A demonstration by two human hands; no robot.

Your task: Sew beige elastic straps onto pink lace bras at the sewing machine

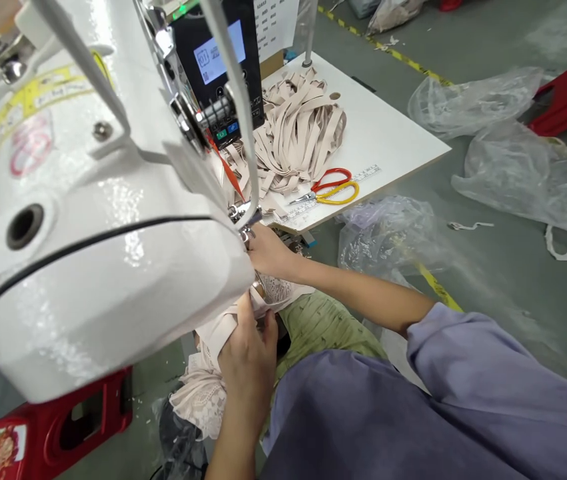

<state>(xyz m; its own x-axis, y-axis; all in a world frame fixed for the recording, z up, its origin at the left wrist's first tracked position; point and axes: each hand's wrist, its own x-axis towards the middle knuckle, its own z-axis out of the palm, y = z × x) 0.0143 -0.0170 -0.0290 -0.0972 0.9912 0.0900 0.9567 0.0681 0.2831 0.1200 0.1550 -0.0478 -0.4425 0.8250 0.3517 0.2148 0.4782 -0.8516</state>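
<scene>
The left hand (248,360) is seen closed around a bunched piece of beige lace fabric (198,400), thumb uppermost, just below the head of a white sewing machine (113,267). The fabric is held between the two hands at the needle end of the machine, and its loose part hangs down past the left wrist. The right hand (269,252) is laid against the fabric right beside the presser foot. Its fingers are hidden behind the machine head, so it cannot be told whether they are apart or closed.

A heap of beige elastic strips (298,133) is noted on the white table (398,133) behind the machine, with red-and-yellow-handled scissors (331,190) lying just beside the heap, near the table edge. A lit control panel (216,60) is mounted by the machine. Clear plastic bags (473,100) are observed on the floor, and a red stool (63,427) below the machine.
</scene>
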